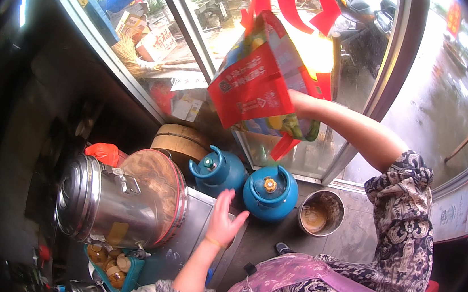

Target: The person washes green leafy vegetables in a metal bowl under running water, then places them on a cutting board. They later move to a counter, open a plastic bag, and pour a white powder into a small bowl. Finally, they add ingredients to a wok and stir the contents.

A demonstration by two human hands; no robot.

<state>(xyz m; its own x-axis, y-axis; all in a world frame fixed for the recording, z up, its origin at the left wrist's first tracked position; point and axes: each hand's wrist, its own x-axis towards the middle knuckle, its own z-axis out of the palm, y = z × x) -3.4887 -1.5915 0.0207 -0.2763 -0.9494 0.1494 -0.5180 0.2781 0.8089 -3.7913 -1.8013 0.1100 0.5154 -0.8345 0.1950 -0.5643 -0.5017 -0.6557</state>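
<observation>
A red printed shopping bag (253, 84) hangs by its strap in front of the glass door. My right arm is stretched up to it, and my right hand (300, 104) goes in behind its red side panel. The fingers are hidden by the bag, so their grip does not show. Lower down, my left hand (224, 222) is held with fingers apart and nothing in it, over the edge of a metal counter (193, 227). Beyond its fingertips stand two blue gas cylinders, one with a green valve (222, 172) and one with an orange valve knob (271, 192).
A large stainless steel insulated barrel (125, 207) with a tap stands on the left, beside a round wooden board (150, 171). Below it sits a teal basket (133, 272) of jars. A dirty metal bucket (321, 213) is on the floor near the door frame (389, 72).
</observation>
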